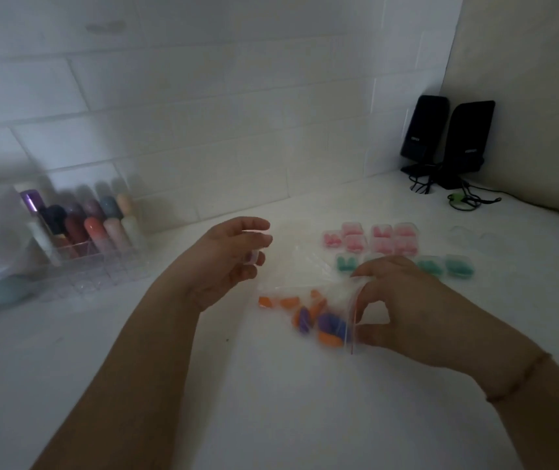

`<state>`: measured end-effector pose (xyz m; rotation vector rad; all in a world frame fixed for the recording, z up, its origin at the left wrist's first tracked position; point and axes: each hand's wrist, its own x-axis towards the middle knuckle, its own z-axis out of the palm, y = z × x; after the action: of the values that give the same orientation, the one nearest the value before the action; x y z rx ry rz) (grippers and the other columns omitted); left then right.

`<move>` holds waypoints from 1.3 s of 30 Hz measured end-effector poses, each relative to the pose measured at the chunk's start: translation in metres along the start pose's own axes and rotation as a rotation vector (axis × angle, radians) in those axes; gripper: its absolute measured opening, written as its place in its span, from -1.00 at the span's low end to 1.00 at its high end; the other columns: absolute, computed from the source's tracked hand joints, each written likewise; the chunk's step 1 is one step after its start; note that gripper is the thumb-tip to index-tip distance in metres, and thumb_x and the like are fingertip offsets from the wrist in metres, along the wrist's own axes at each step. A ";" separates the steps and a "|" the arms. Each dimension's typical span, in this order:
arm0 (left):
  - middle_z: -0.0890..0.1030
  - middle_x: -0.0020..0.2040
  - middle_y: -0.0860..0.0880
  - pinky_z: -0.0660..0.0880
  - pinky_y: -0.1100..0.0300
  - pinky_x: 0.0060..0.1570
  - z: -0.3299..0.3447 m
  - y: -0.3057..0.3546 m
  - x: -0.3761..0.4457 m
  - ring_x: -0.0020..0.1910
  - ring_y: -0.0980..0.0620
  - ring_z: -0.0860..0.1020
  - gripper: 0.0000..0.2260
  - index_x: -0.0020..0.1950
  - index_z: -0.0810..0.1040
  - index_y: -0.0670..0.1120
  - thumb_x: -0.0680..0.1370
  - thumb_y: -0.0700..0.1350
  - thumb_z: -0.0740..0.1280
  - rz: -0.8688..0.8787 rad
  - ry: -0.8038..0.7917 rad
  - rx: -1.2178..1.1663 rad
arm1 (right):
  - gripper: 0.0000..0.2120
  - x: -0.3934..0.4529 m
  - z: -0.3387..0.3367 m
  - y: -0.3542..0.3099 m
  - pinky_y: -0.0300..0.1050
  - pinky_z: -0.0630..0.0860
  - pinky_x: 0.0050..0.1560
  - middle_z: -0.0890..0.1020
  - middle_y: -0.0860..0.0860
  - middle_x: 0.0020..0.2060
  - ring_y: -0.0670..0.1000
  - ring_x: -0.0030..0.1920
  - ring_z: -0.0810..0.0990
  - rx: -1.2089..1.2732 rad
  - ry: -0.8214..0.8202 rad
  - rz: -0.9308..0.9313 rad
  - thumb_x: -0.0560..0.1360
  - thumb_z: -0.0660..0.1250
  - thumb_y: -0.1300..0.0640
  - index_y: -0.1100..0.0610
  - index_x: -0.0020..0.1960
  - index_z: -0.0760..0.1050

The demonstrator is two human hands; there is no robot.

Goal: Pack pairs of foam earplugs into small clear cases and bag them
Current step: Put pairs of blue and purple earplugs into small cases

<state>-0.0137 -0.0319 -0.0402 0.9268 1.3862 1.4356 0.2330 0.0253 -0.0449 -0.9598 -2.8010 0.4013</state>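
A clear zip bag (308, 300) lies on the white counter, holding several cases with orange and purple earplugs (318, 322). My right hand (403, 303) pinches the bag's red-lined mouth at its right end. My left hand (229, 259) hovers just left of the bag, fingers curled around a small clear case (251, 257) with something purple in it; blur hides the detail. Behind the bag sit clear cases of pink earplugs (373, 237) and, nearer, cases of teal earplugs (440, 266).
A clear organiser (78, 262) with several coloured tubes stands at the left against the tiled wall. Two black speakers (447, 137) with cables occupy the back right corner. Empty clear cases (474, 235) lie to the right of the pink ones.
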 end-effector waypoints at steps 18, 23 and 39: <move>0.58 -0.12 -0.08 0.55 0.20 -0.25 0.010 -0.003 -0.003 -0.24 -0.02 0.58 -0.76 0.15 0.53 -0.14 0.50 -0.13 0.38 0.098 -0.198 -0.195 | -0.82 -0.015 -0.029 0.011 -0.25 0.19 0.31 0.42 -0.37 0.13 -0.26 0.26 0.29 0.075 0.032 0.019 0.30 0.51 -0.13 -0.16 -0.32 0.50; 0.52 -0.14 -0.09 0.59 0.05 -0.01 0.027 -0.008 -0.006 -0.14 -0.07 0.59 -0.71 0.24 0.45 -0.16 0.52 -0.25 0.31 0.098 -0.283 -0.299 | -0.84 -0.026 -0.055 0.018 -0.34 0.41 -0.09 0.63 -0.31 -0.31 -0.31 -0.20 0.57 0.183 0.137 0.132 0.28 0.54 -0.03 -0.10 -0.33 0.55; 0.54 -0.05 -0.21 0.48 0.00 -0.12 0.077 -0.015 -0.026 -0.24 -0.10 0.54 -0.67 0.27 0.46 -0.18 0.68 -0.05 0.05 0.185 -0.299 -0.334 | -0.76 0.004 -0.015 -0.028 -0.24 0.49 -0.38 0.66 0.06 -0.36 0.00 -0.41 0.57 1.012 0.495 -0.111 0.47 0.34 0.36 0.04 -0.12 0.64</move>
<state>0.0691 -0.0331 -0.0459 1.0183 0.8283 1.5344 0.2171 0.0097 -0.0216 -0.5350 -1.7934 1.1945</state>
